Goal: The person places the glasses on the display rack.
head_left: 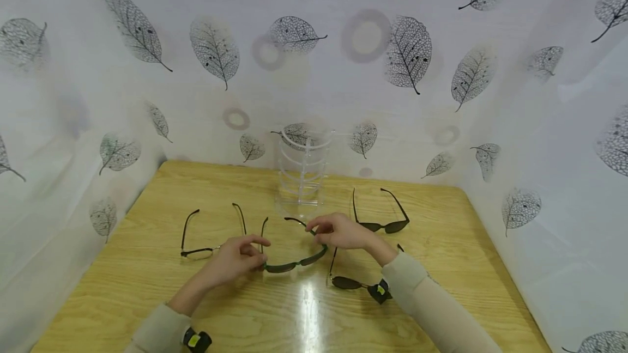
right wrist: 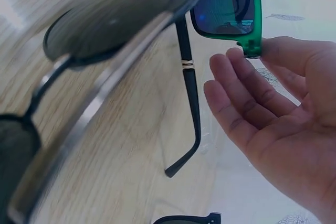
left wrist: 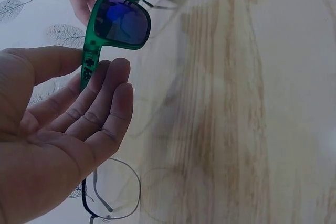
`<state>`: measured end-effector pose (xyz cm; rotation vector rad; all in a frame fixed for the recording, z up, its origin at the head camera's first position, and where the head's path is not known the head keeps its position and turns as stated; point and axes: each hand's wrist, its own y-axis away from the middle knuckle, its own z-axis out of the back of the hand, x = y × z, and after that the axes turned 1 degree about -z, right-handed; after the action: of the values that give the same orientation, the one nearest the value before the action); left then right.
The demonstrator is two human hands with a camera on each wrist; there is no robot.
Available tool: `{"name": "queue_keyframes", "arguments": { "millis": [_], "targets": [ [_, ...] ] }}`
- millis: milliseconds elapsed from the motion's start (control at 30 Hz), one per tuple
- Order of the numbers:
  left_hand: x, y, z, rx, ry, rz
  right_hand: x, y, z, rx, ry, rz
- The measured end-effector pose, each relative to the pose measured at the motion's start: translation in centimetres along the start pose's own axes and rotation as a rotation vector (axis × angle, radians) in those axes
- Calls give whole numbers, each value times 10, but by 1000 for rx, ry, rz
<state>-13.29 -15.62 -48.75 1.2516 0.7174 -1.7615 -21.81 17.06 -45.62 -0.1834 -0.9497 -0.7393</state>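
Note:
Both hands hold a pair of green-framed sunglasses (head_left: 281,268) with dark, blue-reflecting lenses and spread temples. My left hand (head_left: 234,259) pinches one temple near its hinge; in the left wrist view the thumb lies against the green arm (left wrist: 90,59) and the fingers curl behind it. On the other side my right hand (head_left: 343,231) pinches the frame's outer corner (right wrist: 251,45) between thumb and fingers. Whether the sunglasses touch the table cannot be told. Clear-lensed eyeglasses (head_left: 198,254) lie beside the left hand. Thin-framed sunglasses (head_left: 346,283) lie under the right forearm, partly hidden.
A clear plastic display rack (head_left: 302,178) stands at the back of the wooden table (head_left: 235,315). Black sunglasses (head_left: 395,226) with raised temples lie at the right, behind the right wrist. Leaf-printed white sheeting (head_left: 314,86) encloses the table's back and sides.

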Motion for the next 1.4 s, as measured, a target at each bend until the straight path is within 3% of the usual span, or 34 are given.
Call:
{"name": "queue_keyframes", "arguments": {
  "millis": [200,400,767,1400],
  "targets": [
    [-6,-1,5,-15,16,-5,4,2,0,-45,-3,11],
    [-10,-4,11,-45,-10,-55,6,5,-1,-104,-17,2],
    [-17,-13,18,-66,-23,-54,14,14,-1,-172,-130,-49],
    [-22,-38,22,-101,-27,-6,9,18,-1,-261,-179,-73]
  ]
}}
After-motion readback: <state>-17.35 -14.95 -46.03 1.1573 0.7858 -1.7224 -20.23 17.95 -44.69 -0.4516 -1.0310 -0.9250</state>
